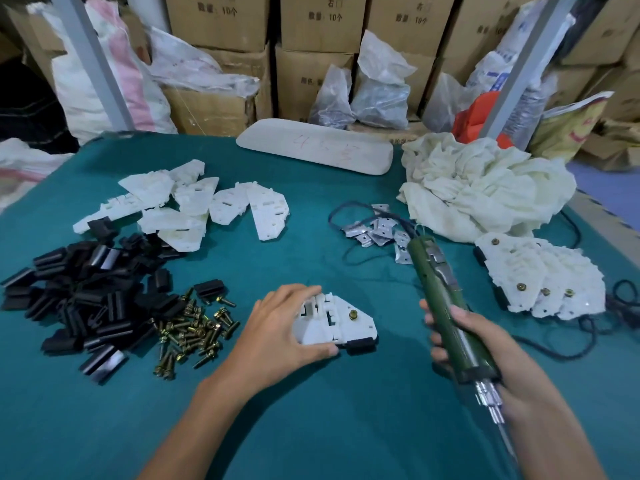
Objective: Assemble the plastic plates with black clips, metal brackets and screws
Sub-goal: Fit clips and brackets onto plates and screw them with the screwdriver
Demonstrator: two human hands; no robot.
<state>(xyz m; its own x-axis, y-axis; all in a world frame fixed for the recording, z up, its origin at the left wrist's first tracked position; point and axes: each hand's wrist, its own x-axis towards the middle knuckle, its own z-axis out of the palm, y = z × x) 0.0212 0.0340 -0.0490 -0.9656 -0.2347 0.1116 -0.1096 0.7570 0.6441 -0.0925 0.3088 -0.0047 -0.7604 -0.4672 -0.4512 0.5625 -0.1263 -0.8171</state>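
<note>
I am in the middle of the worktop [311, 410], close to the near edge. My left hand [280, 334] holds a white plastic plate [332, 323] flat on the green top. My fingers curl over its far side and my thumb hooks its near side. A black clip [362, 342] is on the plate's near edge, and a brass screw [353, 314] sits in its top. I cannot see a bracket on it.

My right hand [464, 341] is wrapped tight around the green electric screwdriver [446, 306]. The tool is beside the plate, not touching it. Its bit [498, 420] points back at me, away from the screw.

The loose parts wait on the left side: the white plates [194, 202] near the far left, the black clips [86, 289] by the left edge, and the screws [190, 334] just beside my left hand. The metal brackets [381, 230] lie past the middle, next to a crumpled cloth [485, 181]. A stack of done plates [540, 278] lies by the right edge.

I think this is the screw step, and it looks about done for this plate. If the screw is snug, the next move is to lift the plate over to the done stack. If not, I must turn the tool so the bit meets the screw head straight, and hold the plate down hard so it does not spin.
</note>
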